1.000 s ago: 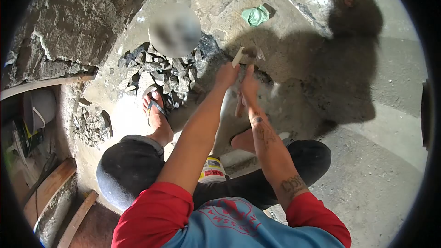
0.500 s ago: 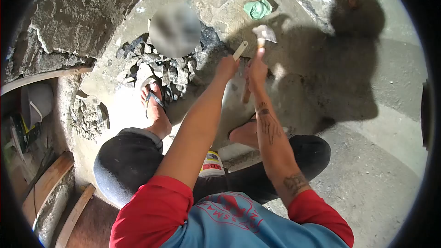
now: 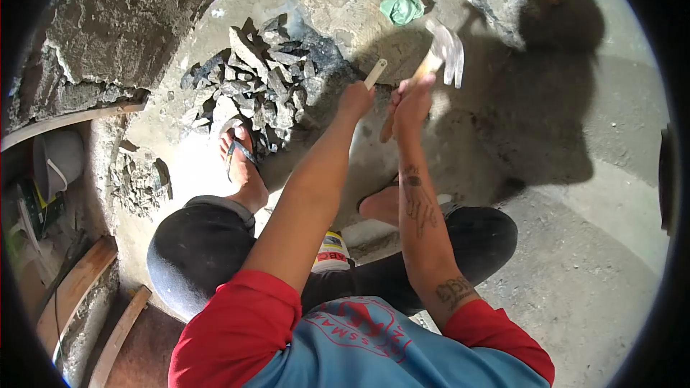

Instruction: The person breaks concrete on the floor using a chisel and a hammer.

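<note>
My right hand point(image 3: 412, 106) is wrapped round the wooden handle of a claw hammer point(image 3: 447, 50), whose metal head is raised to the upper right of the fist. Close by on the left, my left hand point(image 3: 355, 103) is closed on a flat, pale tool handle point(image 3: 376, 73) with a hole at its end. The lower part of that tool is hidden by the hand. Left of my hands lies a heap of broken grey stone pieces point(image 3: 277, 86) on the floor.
A crumpled green bag point(image 3: 402, 9) lies beyond my hands. Smaller rubble point(image 3: 138, 185) is at the left. A labelled bucket point(image 3: 331, 251) stands between my legs. Curved wooden boards point(image 3: 85, 276) and a white container point(image 3: 57, 162) are at the far left.
The hammer has swung up and to the right, and its head now shows clearly, turned sideways. My left hand has stayed almost in place with the pale handle.
</note>
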Action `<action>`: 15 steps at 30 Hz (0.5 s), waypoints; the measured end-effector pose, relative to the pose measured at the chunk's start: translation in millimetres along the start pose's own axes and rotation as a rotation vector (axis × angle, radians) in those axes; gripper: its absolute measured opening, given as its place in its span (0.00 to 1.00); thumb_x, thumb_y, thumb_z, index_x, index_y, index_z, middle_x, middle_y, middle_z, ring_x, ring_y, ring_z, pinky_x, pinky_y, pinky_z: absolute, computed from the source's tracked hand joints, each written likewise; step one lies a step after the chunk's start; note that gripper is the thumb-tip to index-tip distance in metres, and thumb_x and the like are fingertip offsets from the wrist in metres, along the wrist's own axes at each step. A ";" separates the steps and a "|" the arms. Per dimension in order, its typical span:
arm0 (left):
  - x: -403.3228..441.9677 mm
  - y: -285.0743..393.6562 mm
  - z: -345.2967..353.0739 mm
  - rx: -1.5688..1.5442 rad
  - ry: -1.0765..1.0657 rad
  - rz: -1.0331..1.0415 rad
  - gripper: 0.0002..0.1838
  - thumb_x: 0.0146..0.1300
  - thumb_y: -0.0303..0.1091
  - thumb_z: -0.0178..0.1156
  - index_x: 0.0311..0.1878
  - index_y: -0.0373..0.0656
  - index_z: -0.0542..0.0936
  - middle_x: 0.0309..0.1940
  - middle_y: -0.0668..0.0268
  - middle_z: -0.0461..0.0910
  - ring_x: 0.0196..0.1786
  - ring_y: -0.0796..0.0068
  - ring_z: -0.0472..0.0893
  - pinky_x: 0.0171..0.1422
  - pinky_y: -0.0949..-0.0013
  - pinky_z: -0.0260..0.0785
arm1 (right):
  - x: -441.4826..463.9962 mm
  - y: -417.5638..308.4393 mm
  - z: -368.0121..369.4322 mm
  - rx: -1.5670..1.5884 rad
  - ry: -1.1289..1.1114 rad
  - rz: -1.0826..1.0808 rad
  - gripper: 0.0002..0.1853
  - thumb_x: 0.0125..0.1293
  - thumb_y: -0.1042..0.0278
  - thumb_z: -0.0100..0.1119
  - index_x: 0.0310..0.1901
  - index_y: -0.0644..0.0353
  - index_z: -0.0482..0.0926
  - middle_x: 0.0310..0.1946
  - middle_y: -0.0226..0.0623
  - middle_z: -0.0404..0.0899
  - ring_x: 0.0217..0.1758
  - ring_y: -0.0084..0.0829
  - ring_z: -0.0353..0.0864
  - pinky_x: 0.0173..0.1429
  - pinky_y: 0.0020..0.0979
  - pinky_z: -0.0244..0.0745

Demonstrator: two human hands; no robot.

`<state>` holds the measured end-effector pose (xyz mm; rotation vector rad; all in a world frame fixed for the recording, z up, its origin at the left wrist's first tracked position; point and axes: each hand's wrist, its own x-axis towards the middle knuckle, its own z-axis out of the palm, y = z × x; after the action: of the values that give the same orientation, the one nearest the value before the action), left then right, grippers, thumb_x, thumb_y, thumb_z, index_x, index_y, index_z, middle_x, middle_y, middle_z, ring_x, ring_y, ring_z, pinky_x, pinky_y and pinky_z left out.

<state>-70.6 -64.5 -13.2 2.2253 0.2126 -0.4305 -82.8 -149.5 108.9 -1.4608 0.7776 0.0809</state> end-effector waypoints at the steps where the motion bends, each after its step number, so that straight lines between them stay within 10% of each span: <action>1: -0.3 0.6 -1.0 -0.006 -0.003 -0.014 0.21 0.64 0.48 0.56 0.38 0.34 0.78 0.34 0.44 0.81 0.40 0.45 0.82 0.43 0.51 0.75 | 33.5 52.9 -10.8 -0.235 0.133 -0.327 0.37 0.69 0.32 0.34 0.19 0.60 0.70 0.15 0.33 0.68 0.17 0.30 0.69 0.21 0.32 0.63; 4: -4.5 5.6 -4.3 -0.018 -0.006 -0.031 0.21 0.65 0.47 0.56 0.38 0.34 0.78 0.34 0.45 0.81 0.39 0.45 0.82 0.42 0.51 0.75 | 23.8 69.1 -8.9 -0.599 0.205 -0.786 0.35 0.70 0.35 0.34 0.24 0.61 0.72 0.14 0.30 0.65 0.12 0.30 0.64 0.19 0.32 0.61; 6: -4.0 3.7 -8.0 -0.020 -0.003 -0.036 0.21 0.65 0.47 0.56 0.38 0.34 0.79 0.34 0.46 0.81 0.39 0.45 0.82 0.42 0.51 0.75 | 11.2 31.9 -1.1 -0.540 -0.041 0.156 0.34 0.71 0.36 0.32 0.25 0.61 0.71 0.15 0.29 0.65 0.13 0.29 0.63 0.20 0.31 0.61; 12: -0.6 6.6 -5.3 0.018 -0.063 -0.079 0.21 0.65 0.47 0.56 0.40 0.33 0.79 0.35 0.47 0.82 0.42 0.48 0.82 0.43 0.53 0.76 | -23.7 -15.0 -1.6 0.030 -0.018 -0.172 0.36 0.69 0.30 0.29 0.21 0.57 0.68 0.13 0.29 0.64 0.14 0.27 0.64 0.19 0.31 0.60; 15: -1.8 6.7 -7.4 0.012 -0.042 -0.077 0.21 0.64 0.47 0.57 0.39 0.33 0.79 0.35 0.47 0.82 0.42 0.49 0.82 0.44 0.53 0.76 | -21.7 -8.0 5.3 -0.336 -0.052 0.123 0.36 0.68 0.29 0.30 0.22 0.56 0.68 0.12 0.29 0.63 0.13 0.25 0.63 0.18 0.29 0.59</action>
<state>-68.6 -63.0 -3.4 2.2232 0.2744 -0.5206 -93.0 -137.3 126.4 -1.7185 0.8387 0.3560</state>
